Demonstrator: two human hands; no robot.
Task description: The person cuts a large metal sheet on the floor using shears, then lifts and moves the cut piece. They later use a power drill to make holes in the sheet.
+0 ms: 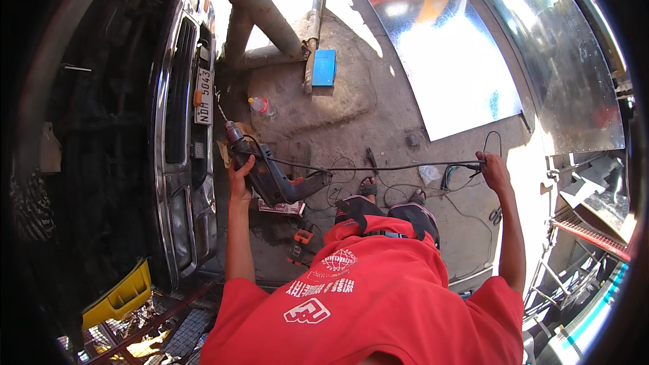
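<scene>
My left hand (pixel 241 179) is wrapped round the body of a dark corded power drill (pixel 267 179), close to the vehicle's front. A long drill bit (pixel 222 112) sticks out of the chuck, pointing away from me. From the drill's handle a black cord (pixel 399 165) runs nearly straight across to the right. My right hand (pixel 495 172) is closed round that cord, with a loop of it rising above the fist. The cord's further run hangs down beside the right hand toward the floor.
At left stands a vehicle front with a chrome grille (pixel 169 88). Ahead are rusty pipes (pixel 250 7), a blue box (pixel 324 68) and a plastic bottle (pixel 258 104). Shiny sheet metal (pixel 466 74) lies at right. Near my feet are loose cables and an orange-black tool (pixel 301 238).
</scene>
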